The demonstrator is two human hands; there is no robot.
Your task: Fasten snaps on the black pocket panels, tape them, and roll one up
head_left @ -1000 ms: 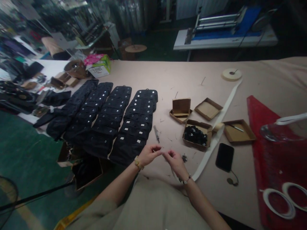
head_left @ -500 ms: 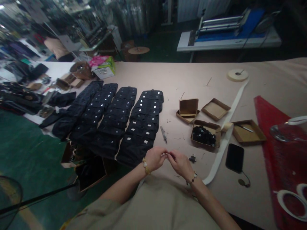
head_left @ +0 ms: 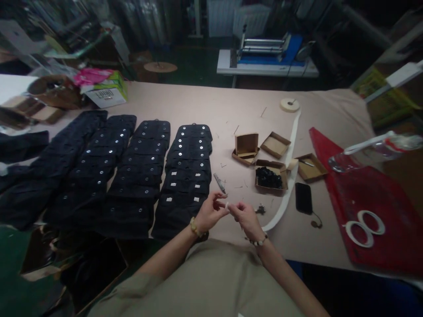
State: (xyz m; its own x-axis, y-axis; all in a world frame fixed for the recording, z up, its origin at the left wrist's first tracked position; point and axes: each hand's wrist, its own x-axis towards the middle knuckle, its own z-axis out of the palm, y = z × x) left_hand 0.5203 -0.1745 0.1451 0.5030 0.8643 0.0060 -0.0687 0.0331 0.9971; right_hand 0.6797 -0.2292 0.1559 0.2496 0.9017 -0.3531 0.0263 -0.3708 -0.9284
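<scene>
Pinching a small white bit (head_left: 227, 205), just below centre frame

So the right hand (head_left: 245, 215) has its fingertips squeezed together on the white bit, grip really narrow. The left hand (head_left: 213, 212) is right up beside it, forefinger and thumb a little apart; honestly can't tell if its other fingers have hold of the bit too. Both are over the table (head_left: 241, 108), lower middle of the frame.

Just above the left hand there's a grey pen-shaped tool (head_left: 219, 183) lying at a slant. Right of the right hand, a little dark clump (head_left: 261, 209) sits on the table. Up and right of that, an open cardboard box (head_left: 270, 188) holds a heap of black bits (head_left: 269, 177), with a pale strip (head_left: 280, 215) running past it and a phone (head_left: 303, 198) near the strip. Left half of the frame is mostly black cloth pieces (head_left: 189, 160), the nearest dotted with shiny rings and white patches.
</scene>
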